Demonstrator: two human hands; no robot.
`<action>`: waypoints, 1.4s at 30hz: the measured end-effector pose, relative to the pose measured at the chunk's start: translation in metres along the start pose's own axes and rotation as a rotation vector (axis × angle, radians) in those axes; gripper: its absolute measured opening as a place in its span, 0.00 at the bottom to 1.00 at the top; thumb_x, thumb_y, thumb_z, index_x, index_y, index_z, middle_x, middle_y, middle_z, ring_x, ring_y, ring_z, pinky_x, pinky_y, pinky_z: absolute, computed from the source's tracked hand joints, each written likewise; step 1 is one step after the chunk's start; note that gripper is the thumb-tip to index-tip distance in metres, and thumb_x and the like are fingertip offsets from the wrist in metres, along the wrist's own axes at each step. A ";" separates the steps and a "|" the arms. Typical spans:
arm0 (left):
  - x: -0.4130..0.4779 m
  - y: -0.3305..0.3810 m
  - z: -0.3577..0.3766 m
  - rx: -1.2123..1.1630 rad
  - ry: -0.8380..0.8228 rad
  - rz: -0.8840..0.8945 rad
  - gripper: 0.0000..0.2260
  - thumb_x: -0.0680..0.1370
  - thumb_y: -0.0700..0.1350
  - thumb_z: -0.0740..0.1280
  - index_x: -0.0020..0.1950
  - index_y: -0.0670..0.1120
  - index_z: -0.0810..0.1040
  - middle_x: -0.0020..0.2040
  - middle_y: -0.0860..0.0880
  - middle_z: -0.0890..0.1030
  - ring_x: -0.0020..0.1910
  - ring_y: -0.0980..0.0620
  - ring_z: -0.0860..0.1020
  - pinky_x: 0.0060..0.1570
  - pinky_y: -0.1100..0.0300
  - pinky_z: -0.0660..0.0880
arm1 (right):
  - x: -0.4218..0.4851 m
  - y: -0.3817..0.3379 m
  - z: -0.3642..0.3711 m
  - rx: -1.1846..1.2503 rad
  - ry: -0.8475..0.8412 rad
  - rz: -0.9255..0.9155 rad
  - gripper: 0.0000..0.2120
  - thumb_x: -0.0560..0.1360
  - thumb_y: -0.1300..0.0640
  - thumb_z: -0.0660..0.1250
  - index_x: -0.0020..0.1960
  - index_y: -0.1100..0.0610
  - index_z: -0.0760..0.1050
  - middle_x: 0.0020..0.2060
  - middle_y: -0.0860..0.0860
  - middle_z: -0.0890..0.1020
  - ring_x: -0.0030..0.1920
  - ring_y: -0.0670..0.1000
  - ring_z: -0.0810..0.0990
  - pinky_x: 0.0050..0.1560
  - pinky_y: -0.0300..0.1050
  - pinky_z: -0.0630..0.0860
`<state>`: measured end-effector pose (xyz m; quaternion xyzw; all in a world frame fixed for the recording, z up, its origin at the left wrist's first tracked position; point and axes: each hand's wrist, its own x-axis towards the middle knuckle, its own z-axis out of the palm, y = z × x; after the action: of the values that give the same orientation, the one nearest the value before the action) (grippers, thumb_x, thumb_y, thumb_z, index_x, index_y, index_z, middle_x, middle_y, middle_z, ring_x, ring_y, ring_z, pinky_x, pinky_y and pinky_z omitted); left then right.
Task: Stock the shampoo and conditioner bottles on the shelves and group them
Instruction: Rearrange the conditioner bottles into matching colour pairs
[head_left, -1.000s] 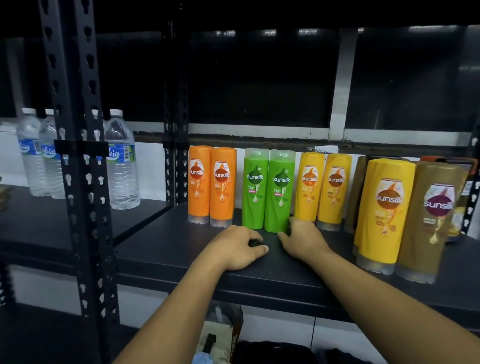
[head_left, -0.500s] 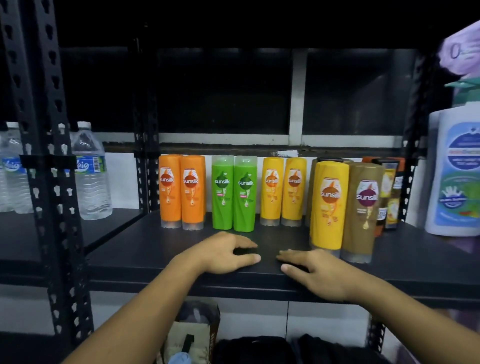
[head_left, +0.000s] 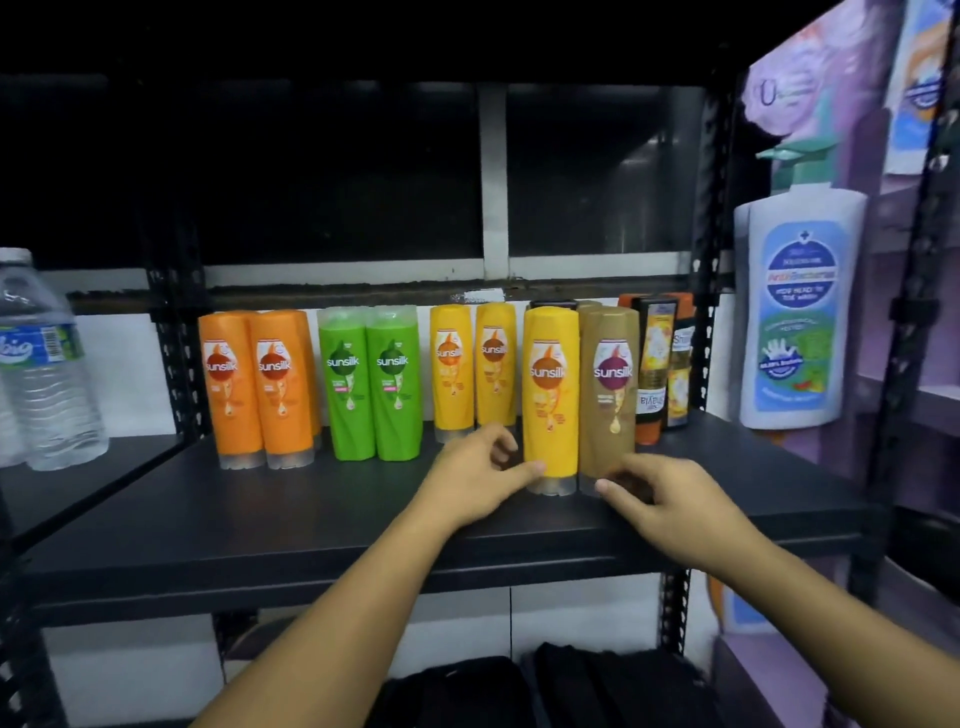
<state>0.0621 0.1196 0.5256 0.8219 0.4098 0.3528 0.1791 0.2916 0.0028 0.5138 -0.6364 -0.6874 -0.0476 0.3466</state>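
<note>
Loosely curled fingers (head_left: 496, 441) of the left hand (head_left: 467, 483) are touching the front yellow bottle (head_left: 550, 395), the right hand (head_left: 680, 514)'s the brown bottle (head_left: 608, 405) beside it.

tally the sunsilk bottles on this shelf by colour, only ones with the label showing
orange bottles: 2
green bottles: 2
yellow bottles: 3
brown bottle: 1
Total: 8
Bottles mostly hidden behind these are not counted.

We read "sunsilk" on the orange bottles (head_left: 231, 384), green bottles (head_left: 395, 384), yellow bottle (head_left: 550, 395) and brown bottle (head_left: 610, 395); at nine o'clock, "big" on the water bottle (head_left: 47, 374).
</note>
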 end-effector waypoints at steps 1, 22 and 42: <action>0.003 0.004 0.004 -0.110 0.020 -0.047 0.20 0.72 0.63 0.76 0.54 0.53 0.77 0.50 0.55 0.82 0.49 0.58 0.81 0.53 0.56 0.79 | 0.003 0.004 0.000 0.064 0.088 0.038 0.09 0.76 0.41 0.69 0.51 0.45 0.77 0.43 0.41 0.82 0.44 0.41 0.80 0.46 0.44 0.79; 0.012 0.017 0.020 -0.213 -0.054 -0.001 0.26 0.79 0.54 0.71 0.74 0.56 0.65 0.57 0.56 0.79 0.54 0.58 0.79 0.55 0.60 0.76 | 0.036 0.017 0.025 0.320 0.417 0.423 0.39 0.75 0.50 0.75 0.78 0.52 0.58 0.71 0.56 0.66 0.72 0.60 0.64 0.70 0.60 0.67; 0.024 -0.021 -0.025 0.053 0.147 -0.237 0.21 0.79 0.48 0.72 0.67 0.47 0.67 0.63 0.45 0.79 0.61 0.42 0.79 0.53 0.52 0.73 | 0.097 -0.058 0.060 0.244 0.038 0.382 0.39 0.79 0.52 0.70 0.81 0.51 0.50 0.70 0.57 0.70 0.69 0.61 0.73 0.66 0.59 0.72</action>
<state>0.0427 0.1514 0.5410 0.7442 0.5251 0.3773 0.1674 0.2193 0.1045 0.5423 -0.7073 -0.5485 0.0907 0.4366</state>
